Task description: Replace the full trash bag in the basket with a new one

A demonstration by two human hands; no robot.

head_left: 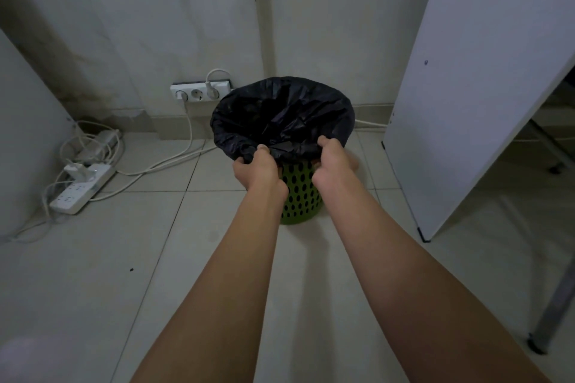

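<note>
Both hands (292, 165) outstretched, seemingly pinching bag (281, 115) rim

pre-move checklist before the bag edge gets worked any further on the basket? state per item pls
1. Left hand gripping the black trash bag at the near rim: ok.
2. Right hand gripping the same near edge: ok.
3. Bag folded over the far and side rim of the green basket: ok, as far as visible.
4. Basket upright on the tiled floor: ok.
5. Bag contents, full or empty: cannot tell, the interior is dark.
6. Clearance: the power strip and cables lie on the floor off to the left, the white board leans to the right, neither touching the basket: ok.
</note>
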